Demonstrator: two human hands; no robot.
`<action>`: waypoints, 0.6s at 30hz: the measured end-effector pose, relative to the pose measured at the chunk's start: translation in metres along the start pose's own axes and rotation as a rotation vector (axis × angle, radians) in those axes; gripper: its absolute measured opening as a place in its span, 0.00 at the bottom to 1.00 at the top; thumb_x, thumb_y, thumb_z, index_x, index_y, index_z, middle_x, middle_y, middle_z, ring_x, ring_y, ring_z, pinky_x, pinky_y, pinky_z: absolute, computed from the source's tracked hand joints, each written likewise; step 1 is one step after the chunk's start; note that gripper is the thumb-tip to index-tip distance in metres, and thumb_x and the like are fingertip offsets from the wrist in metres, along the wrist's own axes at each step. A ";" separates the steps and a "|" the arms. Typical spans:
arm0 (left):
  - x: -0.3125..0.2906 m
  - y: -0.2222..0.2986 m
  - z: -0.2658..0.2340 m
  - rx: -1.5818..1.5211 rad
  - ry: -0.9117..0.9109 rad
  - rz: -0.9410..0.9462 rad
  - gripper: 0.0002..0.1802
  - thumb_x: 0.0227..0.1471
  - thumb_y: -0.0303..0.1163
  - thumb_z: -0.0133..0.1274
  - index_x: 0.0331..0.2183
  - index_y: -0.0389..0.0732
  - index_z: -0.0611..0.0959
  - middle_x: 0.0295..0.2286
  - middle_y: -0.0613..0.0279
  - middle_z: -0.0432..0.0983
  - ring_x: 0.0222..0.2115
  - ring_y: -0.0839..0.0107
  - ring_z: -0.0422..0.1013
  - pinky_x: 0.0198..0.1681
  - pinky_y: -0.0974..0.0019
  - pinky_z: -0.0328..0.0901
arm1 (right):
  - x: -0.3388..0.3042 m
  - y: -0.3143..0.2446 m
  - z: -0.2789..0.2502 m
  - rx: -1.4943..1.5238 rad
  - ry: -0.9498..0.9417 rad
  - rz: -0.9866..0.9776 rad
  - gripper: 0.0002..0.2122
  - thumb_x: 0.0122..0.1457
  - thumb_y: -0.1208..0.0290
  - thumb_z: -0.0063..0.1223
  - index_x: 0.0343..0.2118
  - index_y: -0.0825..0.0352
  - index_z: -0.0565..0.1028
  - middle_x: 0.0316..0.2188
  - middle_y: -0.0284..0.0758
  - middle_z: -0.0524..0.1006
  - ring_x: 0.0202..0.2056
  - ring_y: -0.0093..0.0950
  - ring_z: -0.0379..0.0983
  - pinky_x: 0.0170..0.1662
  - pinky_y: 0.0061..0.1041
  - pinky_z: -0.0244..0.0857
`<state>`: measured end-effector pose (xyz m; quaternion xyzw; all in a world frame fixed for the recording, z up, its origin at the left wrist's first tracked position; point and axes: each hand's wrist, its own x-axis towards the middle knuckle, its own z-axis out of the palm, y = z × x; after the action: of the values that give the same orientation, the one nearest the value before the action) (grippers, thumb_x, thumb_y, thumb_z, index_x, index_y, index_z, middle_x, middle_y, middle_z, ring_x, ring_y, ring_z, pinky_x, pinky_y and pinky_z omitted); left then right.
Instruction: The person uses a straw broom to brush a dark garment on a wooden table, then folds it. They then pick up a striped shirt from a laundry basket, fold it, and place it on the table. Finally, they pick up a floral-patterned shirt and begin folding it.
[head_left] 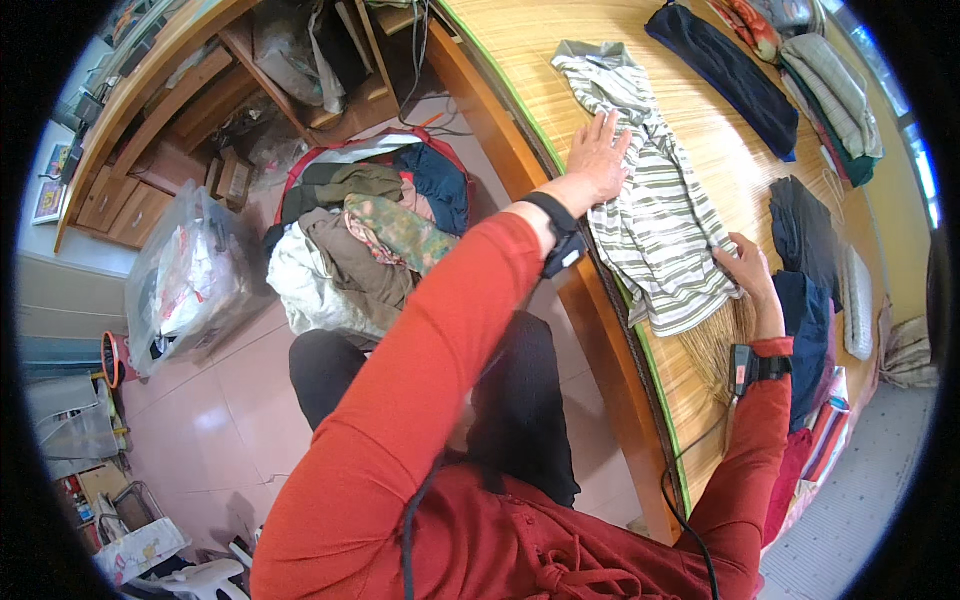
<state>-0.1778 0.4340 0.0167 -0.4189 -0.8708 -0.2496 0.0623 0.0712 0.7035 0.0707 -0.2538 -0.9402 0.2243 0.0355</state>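
Right now the striped shirt (655, 215) lies lengthwise on the straw mat (705, 115), near its green edge, collar at the far end; the left hand (598, 158) rests on its upper part, palm down and spread nearly flat, grasping nothing; the right hand (748, 272) is at the shirt's right edge near the hem, half open with fingers bent, and whether it pinches the cloth I cannot tell; just beside the hem, straw bristles (722, 345) lie on the mat; beyond the shirt, a folded black garment (728, 85) lies apart from it; to the right are grey trousers (803, 228), with navy cloth (803, 325) next to them; left of the mat, on the floor (205, 415), a heap of clothes (365, 245) fills a red-rimmed bag (466, 185); farther left stands a clear plastic bag (190, 275).
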 end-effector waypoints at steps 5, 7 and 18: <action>-0.063 -0.080 -0.033 -0.308 0.118 0.193 0.40 0.65 0.42 0.62 0.72 0.43 0.69 0.76 0.41 0.50 0.76 0.42 0.50 0.78 0.47 0.51 | -0.015 0.021 0.022 -0.206 0.026 -0.065 0.26 0.53 0.57 0.73 0.52 0.67 0.83 0.42 0.52 0.87 0.46 0.51 0.84 0.49 0.45 0.75; -0.100 -0.134 -0.057 -0.244 0.149 0.025 0.35 0.64 0.41 0.63 0.67 0.39 0.75 0.72 0.41 0.61 0.72 0.46 0.60 0.75 0.50 0.58 | -0.006 0.033 0.027 -0.156 0.035 0.033 0.26 0.52 0.57 0.71 0.52 0.66 0.83 0.44 0.52 0.86 0.48 0.51 0.84 0.51 0.45 0.75; -0.333 -0.229 -0.067 0.368 -0.328 -0.376 0.41 0.56 0.40 0.66 0.67 0.39 0.73 0.66 0.46 0.71 0.67 0.52 0.67 0.70 0.50 0.62 | -0.001 -0.049 0.003 -0.426 0.218 -0.127 0.34 0.59 0.60 0.70 0.69 0.62 0.73 0.58 0.49 0.80 0.61 0.49 0.77 0.62 0.45 0.70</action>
<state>-0.1457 0.0491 -0.1188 -0.2667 -0.9621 -0.0239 -0.0516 0.0489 0.6644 0.0899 -0.2186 -0.9710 -0.0102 0.0964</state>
